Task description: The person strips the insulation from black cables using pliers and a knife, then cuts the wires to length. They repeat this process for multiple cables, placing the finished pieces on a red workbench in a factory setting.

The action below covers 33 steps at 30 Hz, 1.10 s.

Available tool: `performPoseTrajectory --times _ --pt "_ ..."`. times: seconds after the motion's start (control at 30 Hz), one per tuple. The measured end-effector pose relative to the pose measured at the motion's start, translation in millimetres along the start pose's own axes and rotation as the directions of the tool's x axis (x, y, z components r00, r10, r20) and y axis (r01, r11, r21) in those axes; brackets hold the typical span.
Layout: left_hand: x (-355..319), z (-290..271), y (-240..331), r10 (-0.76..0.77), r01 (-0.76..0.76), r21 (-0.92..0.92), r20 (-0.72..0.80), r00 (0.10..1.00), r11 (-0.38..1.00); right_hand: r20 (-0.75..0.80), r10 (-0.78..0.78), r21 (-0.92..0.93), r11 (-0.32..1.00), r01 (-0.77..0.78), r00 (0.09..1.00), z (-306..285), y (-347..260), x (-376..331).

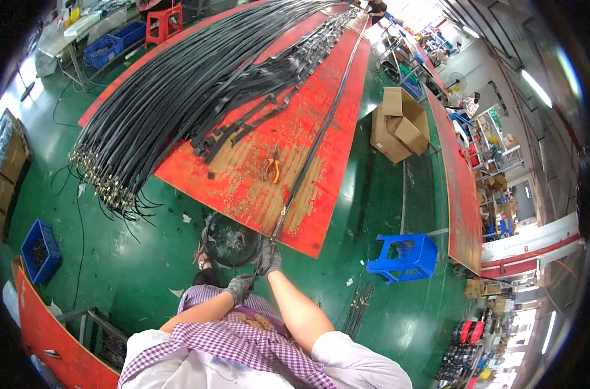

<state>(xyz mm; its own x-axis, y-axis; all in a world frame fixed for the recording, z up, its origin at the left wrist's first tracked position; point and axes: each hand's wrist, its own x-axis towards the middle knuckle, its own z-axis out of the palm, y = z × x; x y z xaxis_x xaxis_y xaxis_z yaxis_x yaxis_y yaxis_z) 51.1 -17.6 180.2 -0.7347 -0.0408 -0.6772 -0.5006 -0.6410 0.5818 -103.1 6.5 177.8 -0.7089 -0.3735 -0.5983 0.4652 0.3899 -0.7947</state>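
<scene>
While both gloved hands meet low centre, right hand (269,260) grips cable (314,148) end; left hand (241,287) fisted, contents unclear; pliers (272,168) above on table (243,188).

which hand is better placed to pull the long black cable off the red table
Right, probably. The right hand already grips the end of the long black cable at the red table edge; the left hand sits lower, nearer the body.

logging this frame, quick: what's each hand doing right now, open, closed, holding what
Left hand: gloved, closed on the near end of the black cable.
Right hand: gloved, closed on the same cable, just short of the red table.
</scene>
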Motion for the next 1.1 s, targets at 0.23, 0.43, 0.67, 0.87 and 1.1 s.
performPoseTrajectory --times 0.23,0.43,0.67,0.87,1.1 --pt "-7 22 44 -0.113 0.099 -0.113 -0.128 0.985 0.989 -0.036 -0.105 0.005 0.994 0.105 0.994 -9 33 43" --pt "0 24 43 0.311 -0.229 0.59 -0.039 0.95 0.774 -0.196 -0.265 -0.339 0.922 0.188 0.944 -15 20 28" --pt "4 25 21 0.063 -0.103 -0.17 -0.228 0.972 0.98 0.016 -0.127 0.191 0.974 0.121 0.992 -7 3 11" --pt "11 22 20 0.029 -0.053 -0.106 -0.215 0.976 0.993 -0.033 -0.061 -0.009 0.998 0.061 0.998 -10 5 14" --pt "18 18 12 0.04 -0.073 -0.133 -0.232 0.972 0.988 -0.039 -0.013 -0.022 1.0 0.012 0.999 -3 -11 4"
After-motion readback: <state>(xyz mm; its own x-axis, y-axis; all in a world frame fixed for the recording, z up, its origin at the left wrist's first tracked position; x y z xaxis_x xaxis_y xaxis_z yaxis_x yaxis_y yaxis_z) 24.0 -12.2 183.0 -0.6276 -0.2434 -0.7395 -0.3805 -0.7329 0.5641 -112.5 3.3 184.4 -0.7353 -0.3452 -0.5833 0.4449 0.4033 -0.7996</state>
